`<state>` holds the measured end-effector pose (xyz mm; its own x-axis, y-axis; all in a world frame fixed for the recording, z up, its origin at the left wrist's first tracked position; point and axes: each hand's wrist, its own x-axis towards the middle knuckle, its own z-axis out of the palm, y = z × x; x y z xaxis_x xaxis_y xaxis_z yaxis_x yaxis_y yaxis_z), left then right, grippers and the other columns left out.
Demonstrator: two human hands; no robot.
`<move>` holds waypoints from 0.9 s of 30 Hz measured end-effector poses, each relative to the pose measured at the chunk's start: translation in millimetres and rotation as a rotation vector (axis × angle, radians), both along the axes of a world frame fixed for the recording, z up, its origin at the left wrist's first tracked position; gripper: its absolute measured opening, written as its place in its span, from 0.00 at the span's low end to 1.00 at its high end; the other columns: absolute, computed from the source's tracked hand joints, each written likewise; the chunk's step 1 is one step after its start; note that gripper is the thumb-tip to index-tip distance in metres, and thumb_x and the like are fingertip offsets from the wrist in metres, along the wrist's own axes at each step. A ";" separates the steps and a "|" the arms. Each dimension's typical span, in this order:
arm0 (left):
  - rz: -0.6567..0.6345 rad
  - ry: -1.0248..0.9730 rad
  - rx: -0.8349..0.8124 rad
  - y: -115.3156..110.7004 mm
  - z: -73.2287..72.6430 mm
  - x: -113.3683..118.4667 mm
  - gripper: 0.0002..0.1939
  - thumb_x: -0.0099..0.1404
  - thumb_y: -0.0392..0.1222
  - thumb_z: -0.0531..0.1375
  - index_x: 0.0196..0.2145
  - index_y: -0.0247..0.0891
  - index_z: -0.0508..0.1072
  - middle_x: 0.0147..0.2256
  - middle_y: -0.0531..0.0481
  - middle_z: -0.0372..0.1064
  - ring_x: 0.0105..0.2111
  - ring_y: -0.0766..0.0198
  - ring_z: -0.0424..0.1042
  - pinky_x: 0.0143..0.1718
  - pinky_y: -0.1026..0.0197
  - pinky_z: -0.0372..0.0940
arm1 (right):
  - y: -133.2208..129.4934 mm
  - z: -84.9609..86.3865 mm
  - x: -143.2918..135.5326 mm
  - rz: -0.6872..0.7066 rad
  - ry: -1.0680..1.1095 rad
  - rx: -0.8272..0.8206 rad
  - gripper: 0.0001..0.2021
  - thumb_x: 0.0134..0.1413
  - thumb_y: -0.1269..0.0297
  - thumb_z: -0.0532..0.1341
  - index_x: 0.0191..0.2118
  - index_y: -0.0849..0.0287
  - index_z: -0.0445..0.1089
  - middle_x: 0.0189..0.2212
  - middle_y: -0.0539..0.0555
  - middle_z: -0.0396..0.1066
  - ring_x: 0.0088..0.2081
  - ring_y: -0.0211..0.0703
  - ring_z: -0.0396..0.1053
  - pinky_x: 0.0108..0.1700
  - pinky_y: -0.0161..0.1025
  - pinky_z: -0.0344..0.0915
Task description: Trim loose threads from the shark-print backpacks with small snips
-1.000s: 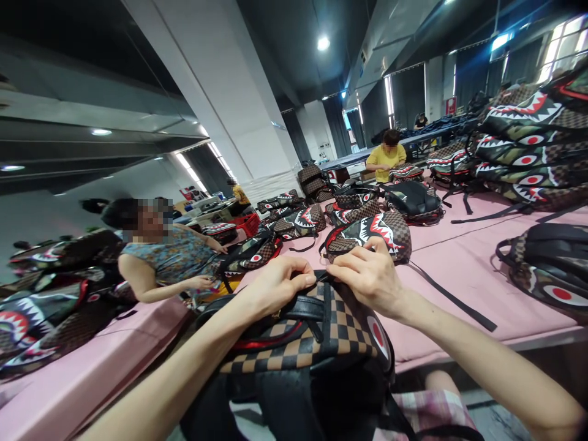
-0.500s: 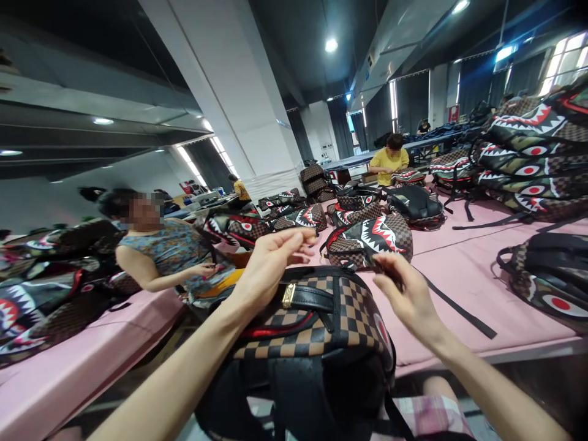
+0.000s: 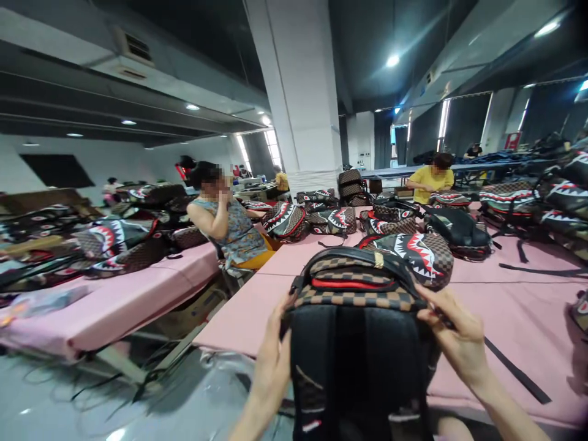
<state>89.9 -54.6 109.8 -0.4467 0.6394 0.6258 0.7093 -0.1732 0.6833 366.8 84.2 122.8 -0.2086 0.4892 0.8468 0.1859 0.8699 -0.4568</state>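
1 backpack (image 3: 356, 343), lower end offscreen

One left hand (image 3: 272, 361), one right hand (image 3: 459, 340), that makes two, on one single backpack (image 3: 353, 361)! Over a dozen more backpacks (image 3: 434, 251) around, two pink tables (image 3: 248, 312) up close, one thick white pillar (image 3: 305, 92), and workers: one person in a patterned top (image 3: 241, 236), two people in yellow (image 3: 432, 184), one person in black (image 3: 473, 151)

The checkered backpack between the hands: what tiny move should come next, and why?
Perhaps ease the backpack forward onto the pink table: the left hand and right hand are against its upper sides, and the table lies just beyond it.
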 end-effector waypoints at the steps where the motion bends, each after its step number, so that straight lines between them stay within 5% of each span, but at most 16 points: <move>1: 0.022 0.043 0.038 -4.6 -18.6 8.0 0.26 0.66 0.41 0.47 0.61 0.42 0.50 0.59 0.44 0.53 0.59 0.59 0.53 0.59 0.54 0.52 | 7.4 -0.8 2.0 -0.030 0.027 -0.026 0.15 0.51 0.65 0.60 0.46 0.51 0.71 0.25 0.50 0.62 0.26 0.38 0.62 0.27 0.35 0.61; 4: 0.059 0.245 0.171 -11.6 -42.9 38.7 0.32 0.63 0.33 0.51 0.62 0.45 0.46 0.58 0.44 0.54 0.58 0.59 0.54 0.57 0.55 0.56 | 25.3 0.8 11.3 -0.146 0.129 -0.182 0.12 0.48 0.60 0.62 0.40 0.53 0.74 0.27 0.52 0.66 0.28 0.40 0.64 0.30 0.37 0.62; 13: -0.021 0.383 0.462 -19.9 -46.3 74.1 0.35 0.56 0.27 0.56 0.60 0.41 0.53 0.48 0.40 0.66 0.52 0.50 0.61 0.47 0.47 0.65 | 6.9 9.7 44.1 -0.175 0.382 -0.648 0.20 0.31 0.55 0.69 0.34 0.59 0.73 0.22 0.52 0.70 0.22 0.41 0.66 0.22 0.36 0.63; 20: -0.029 0.361 0.466 -20.3 -46.4 68.5 0.35 0.57 0.25 0.56 0.60 0.40 0.53 0.48 0.39 0.65 0.52 0.51 0.62 0.48 0.47 0.65 | -30.2 8.8 30.0 -0.374 0.401 -0.471 0.12 0.40 0.56 0.66 0.28 0.60 0.68 0.21 0.48 0.64 0.23 0.35 0.60 0.24 0.31 0.59; 27: -0.093 0.285 0.478 -24.1 -40.2 65.4 0.27 0.57 0.26 0.57 0.54 0.39 0.60 0.47 0.42 0.65 0.51 0.54 0.63 0.49 0.48 0.64 | -43.6 7.4 34.5 -0.333 0.383 -0.553 0.16 0.42 0.51 0.64 0.28 0.62 0.68 0.20 0.48 0.62 0.23 0.36 0.59 0.24 0.32 0.58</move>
